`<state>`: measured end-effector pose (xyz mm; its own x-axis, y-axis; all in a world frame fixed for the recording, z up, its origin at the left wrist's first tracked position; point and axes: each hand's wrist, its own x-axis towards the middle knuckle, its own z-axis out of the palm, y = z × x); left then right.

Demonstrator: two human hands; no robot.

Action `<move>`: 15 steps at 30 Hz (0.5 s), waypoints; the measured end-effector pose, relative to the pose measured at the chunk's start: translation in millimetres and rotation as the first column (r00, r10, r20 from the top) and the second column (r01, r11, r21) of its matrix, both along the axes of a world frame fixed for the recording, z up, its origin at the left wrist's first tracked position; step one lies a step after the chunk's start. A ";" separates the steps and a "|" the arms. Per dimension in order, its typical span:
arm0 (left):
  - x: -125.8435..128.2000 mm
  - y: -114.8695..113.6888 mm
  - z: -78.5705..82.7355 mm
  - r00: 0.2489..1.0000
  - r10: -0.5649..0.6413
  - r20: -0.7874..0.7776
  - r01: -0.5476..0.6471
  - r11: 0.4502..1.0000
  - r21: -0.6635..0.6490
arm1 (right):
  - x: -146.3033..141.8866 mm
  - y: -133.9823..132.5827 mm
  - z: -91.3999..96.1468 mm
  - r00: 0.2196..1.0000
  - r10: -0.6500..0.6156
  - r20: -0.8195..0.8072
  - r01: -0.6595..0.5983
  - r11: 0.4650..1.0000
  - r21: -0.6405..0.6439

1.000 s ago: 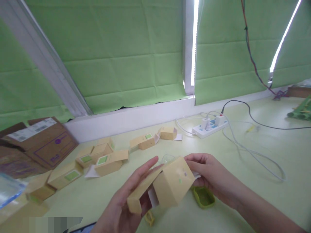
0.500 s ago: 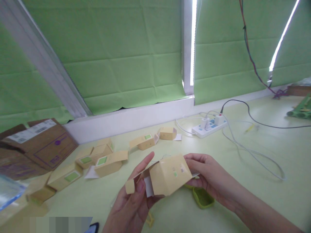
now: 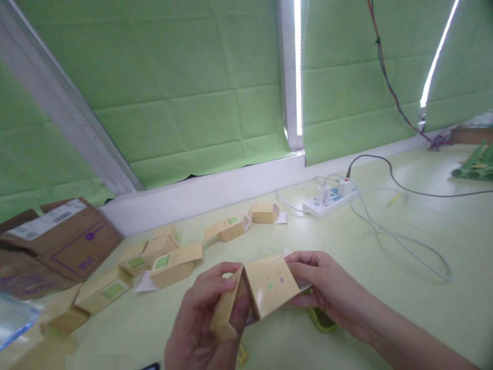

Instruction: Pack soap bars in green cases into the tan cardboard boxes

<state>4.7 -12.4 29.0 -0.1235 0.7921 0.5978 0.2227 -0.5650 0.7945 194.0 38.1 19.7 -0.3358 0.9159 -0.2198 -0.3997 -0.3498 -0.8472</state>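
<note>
your left hand [image 3: 210,308] pinches the yellow box [image 3: 271,285] by its flap [image 3: 224,314], right hand [image 3: 323,282] gripping opposite, partly hiding a green tray [image 3: 322,322].

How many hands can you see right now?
2: the left hand gripping the left side of the small yellow box, the right hand holding its right side.

Passable: pale green tabletop [image 3: 389,262] between right hand [image 3: 321,280] and looped thin white cable [image 3: 452,274]; in way: small tan cardboard boxes [image 3: 173,274] ahead-left of left hand [image 3: 196,318], white rectangular power strip [image 3: 319,209] beyond right hand
</note>
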 end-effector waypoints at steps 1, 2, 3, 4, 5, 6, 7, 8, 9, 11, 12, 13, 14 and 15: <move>-0.4 -0.3 0.0 0.999 -0.014 -0.039 0.016 0.999 0.028 | -0.2 0.3 -0.8 1.000 -0.002 0.000 0.002 1.000 0.000; -1.1 -0.7 0.2 0.997 -0.025 -0.079 0.028 0.999 0.042 | -0.2 0.6 -1.3 1.000 -0.004 0.001 0.004 1.000 -0.002; -2.1 -1.3 0.5 0.993 -0.024 -0.111 0.030 0.998 0.047 | 0.0 0.7 -1.7 1.000 -0.007 0.001 0.007 1.000 -0.006; -3.2 -2.0 1.1 0.991 -0.016 -0.135 0.023 0.999 0.048 | 0.3 0.7 -1.8 1.000 -0.012 0.002 0.012 1.000 -0.012; -4.5 -2.8 1.9 0.987 -0.007 -0.158 0.015 0.999 0.048 | 0.7 0.5 -1.6 1.000 -0.014 0.003 0.014 1.000 -0.017; -6.0 -3.6 2.8 0.983 -0.009 -0.185 0.018 0.999 0.048 | 1.2 0.2 -1.3 1.000 -0.014 0.000 0.014 1.000 -0.021; -7.6 -4.3 3.8 0.977 -0.023 -0.211 0.033 0.999 0.042 | 1.6 -0.2 -0.9 1.000 -0.013 -0.004 0.012 1.000 -0.023; -9.3 -4.8 4.7 0.972 -0.040 -0.233 0.051 0.998 0.039 | 2.0 -0.4 -0.4 1.000 -0.008 -0.009 0.007 1.000 -0.021; -11.0 -5.0 5.4 0.966 -0.058 -0.252 0.068 0.997 0.033 | 2.3 -0.5 0.0 1.000 -0.001 -0.014 0.001 1.000 -0.020; -14.0 -4.8 5.8 0.955 -0.069 -0.288 0.080 0.996 0.026 | 2.7 -0.1 0.6 1.000 0.010 -0.016 -0.010 1.000 -0.022; -15.3 -4.4 5.5 0.950 -0.049 -0.309 0.063 0.997 0.036 | 2.8 0.3 0.7 1.000 0.010 -0.011 -0.011 1.000 -0.027; -16.4 -3.8 4.9 0.942 -0.014 -0.335 0.033 0.998 0.052 | 2.7 0.8 0.7 1.000 0.007 -0.003 -0.007 0.999 -0.032; -17.3 -3.3 4.1 0.928 0.020 -0.371 0.006 0.998 0.070 | 2.6 1.3 0.5 1.000 0.002 0.003 -0.002 0.999 -0.037; -18.1 -2.7 3.2 0.912 0.052 -0.406 -0.017 0.996 0.090 | 2.5 1.8 0.3 1.000 -0.005 0.007 0.005 0.999 -0.039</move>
<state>-13.4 -15.1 32.2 0.1189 0.7372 0.6652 0.5376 -0.6110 0.5810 196.5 39.8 20.0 -0.3296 0.9083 -0.2577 -0.3958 -0.3807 -0.8357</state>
